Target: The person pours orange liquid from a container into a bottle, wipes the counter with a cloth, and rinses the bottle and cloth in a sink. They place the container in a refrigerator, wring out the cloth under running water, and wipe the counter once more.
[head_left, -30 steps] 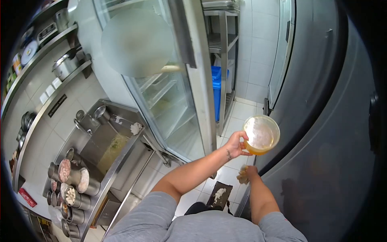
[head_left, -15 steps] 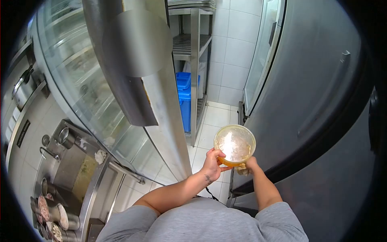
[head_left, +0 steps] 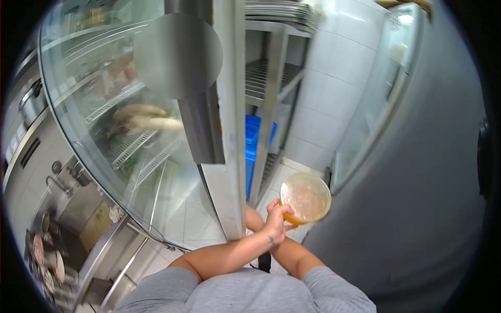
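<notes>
My left hand (head_left: 278,219) grips the near-left rim of a round, see-through tub (head_left: 305,198) with a pale content and an orange lower edge. The thumb lies over the rim, with fingers beneath. My right forearm crosses under my left wrist towards the glass door (head_left: 130,135); its far end passes behind the door's metal edge (head_left: 229,203), so the right hand's fingers are hidden. Blurred, skin-coloured shapes show in the door's glass, beside wire shelves.
Behind the door edge stands a metal rack (head_left: 271,99) with a blue bin (head_left: 252,151). A large grey door or panel (head_left: 417,182) fills the right. At lower left, a steel counter with a sink (head_left: 78,208) holds several metal containers.
The view has turned left. My right hand has left the tub's right side, and its arm now crosses beneath my left one towards the glass door. My left hand keeps hold of the tub.
</notes>
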A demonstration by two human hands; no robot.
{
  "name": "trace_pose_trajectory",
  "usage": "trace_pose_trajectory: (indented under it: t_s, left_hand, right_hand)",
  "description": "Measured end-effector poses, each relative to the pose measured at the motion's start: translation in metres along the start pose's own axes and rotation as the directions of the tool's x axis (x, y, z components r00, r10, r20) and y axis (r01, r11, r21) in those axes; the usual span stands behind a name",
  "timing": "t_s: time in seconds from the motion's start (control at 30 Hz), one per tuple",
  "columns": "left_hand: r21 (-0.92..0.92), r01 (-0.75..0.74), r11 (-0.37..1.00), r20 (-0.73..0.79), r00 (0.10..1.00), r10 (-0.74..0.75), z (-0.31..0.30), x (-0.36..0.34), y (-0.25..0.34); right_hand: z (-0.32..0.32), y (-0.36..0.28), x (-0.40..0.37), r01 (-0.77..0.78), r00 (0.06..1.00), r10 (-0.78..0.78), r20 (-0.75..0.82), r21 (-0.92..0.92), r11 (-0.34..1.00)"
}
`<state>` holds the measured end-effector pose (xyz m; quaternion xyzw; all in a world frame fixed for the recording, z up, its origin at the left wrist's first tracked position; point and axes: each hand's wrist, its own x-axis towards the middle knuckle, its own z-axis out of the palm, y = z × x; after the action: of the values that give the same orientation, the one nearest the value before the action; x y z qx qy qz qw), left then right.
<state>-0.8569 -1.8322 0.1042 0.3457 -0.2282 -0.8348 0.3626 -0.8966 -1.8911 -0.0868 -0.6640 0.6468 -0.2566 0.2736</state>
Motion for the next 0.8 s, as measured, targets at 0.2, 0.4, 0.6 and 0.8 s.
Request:
trace_pose_trajectory:
  t_s: [0.2, 0.4, 0.6, 0.8]
  left_hand:
    - [-0.085, -0.111, 0.99, -0.163, 0.982, 0.096, 0.038, 0.06, 0.041]
    - [-0.168, -0.268, 0.948, -0.309, 0.928, 0.208, 0.051, 0.101, 0.075]
    - [-0.199, -0.599, 0.776, -0.595, 0.703, 0.39, 0.052, 0.074, 0.084]
    - [-0.035, -0.728, 0.684, -0.722, 0.492, 0.487, 0.016, 0.03, 0.087]
  right_hand:
    - [0.01, -0.016, 0.083, 0.27, 0.895, -0.16, 0.417, -0.221, 0.937]
    - [0.013, -0.056, 0.111, 0.506, 0.698, -0.283, 0.658, -0.174, 0.845]
    - [0.069, -0.057, 0.065, 0.797, 0.425, -0.458, 0.781, -0.083, 0.598]
    - [0.069, -0.04, 0.086, 0.69, 0.344, -0.537, 0.77, 0.181, 0.701]
